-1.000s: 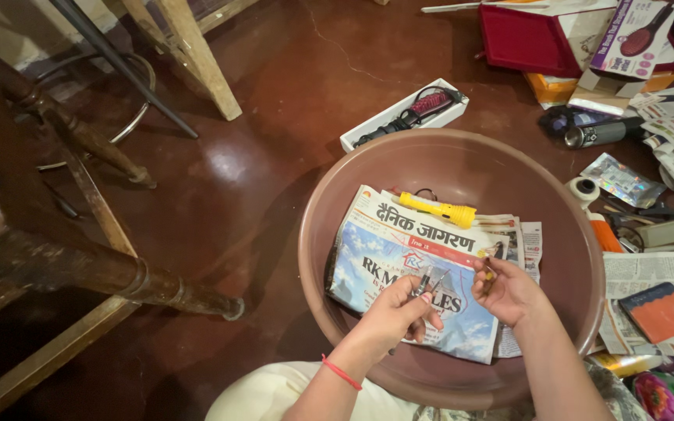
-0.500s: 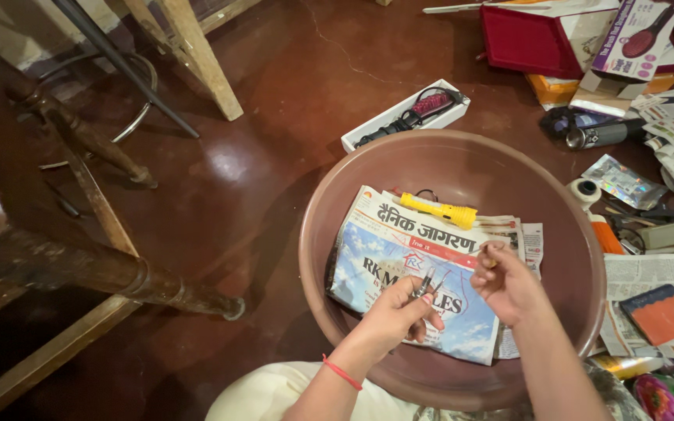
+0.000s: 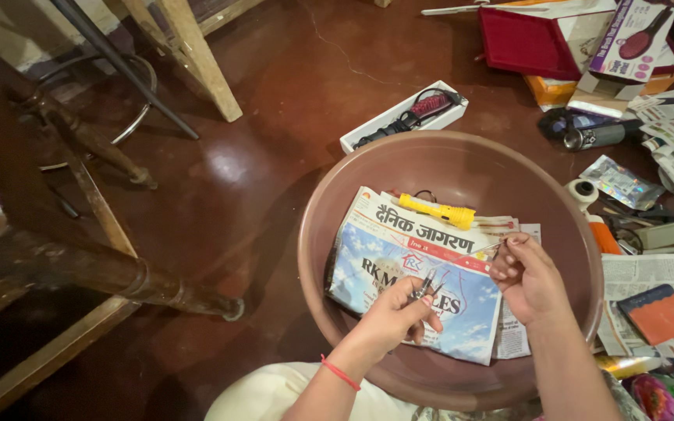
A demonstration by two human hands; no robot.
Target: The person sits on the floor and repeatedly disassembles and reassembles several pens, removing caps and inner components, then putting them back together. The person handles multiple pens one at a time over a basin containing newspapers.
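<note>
I am looking down into a wide brown basin (image 3: pixel 462 152) on the floor, with a folded newspaper (image 3: pixel 388 253) lying in it. A yellow torch (image 3: pixel 437 210) rests on the paper's far edge. My left hand (image 3: pixel 391 316), with a red thread at its wrist, grips a small metal plier-like tool (image 3: pixel 423 285) over the newspaper. My right hand (image 3: pixel 528 277) pinches the end of a thin red wire (image 3: pixel 470 254), which runs in a straight line back to the tool's tip.
A white tray holding a dark hairbrush (image 3: pixel 403 117) lies just beyond the basin. To the right are a red box (image 3: pixel 524 39), a dark cylinder (image 3: pixel 598 134), a tape roll (image 3: pixel 584 189), newspapers and an orange notebook (image 3: pixel 661 312). Wooden furniture legs (image 3: pixel 79 269) stand at left.
My right hand has drawn away to the right, and the thin wire now stretches out between it and the tool. My left hand has stayed nearly still.
</note>
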